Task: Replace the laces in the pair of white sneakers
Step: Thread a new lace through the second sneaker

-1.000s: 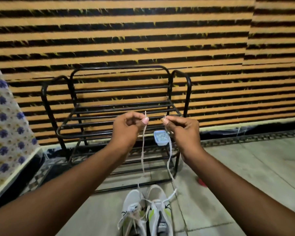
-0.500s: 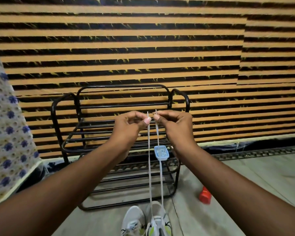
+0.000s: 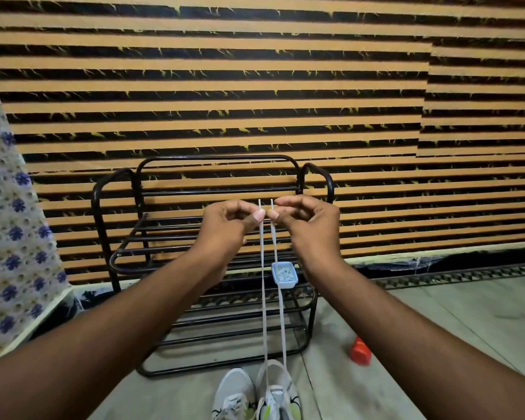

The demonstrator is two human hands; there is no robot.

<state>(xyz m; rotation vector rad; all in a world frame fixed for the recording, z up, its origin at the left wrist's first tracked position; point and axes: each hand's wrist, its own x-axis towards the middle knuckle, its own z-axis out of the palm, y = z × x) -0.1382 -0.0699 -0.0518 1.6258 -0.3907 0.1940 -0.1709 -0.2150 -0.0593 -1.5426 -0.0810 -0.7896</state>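
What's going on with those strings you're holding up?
A person is lacing a white sneaker on the floor. The left hand and right hand each pinch one end of its lace, held up taut, tips side by side. The other sneaker sits beside it, before a black rack.

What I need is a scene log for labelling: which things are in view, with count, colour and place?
sneakers: 2, white, floor, bottom centre
lace strands: 2, white, taut, rising from one sneaker
shoe rack: 1, black, against the striped wall
small box: 1, pale blue, on a rack shelf
red object: 1, floor, right of the rack
patterned cloth: 1, white with blue flowers, left edge
left hand: pinches the left strand's end
right hand: pinches the right strand's end
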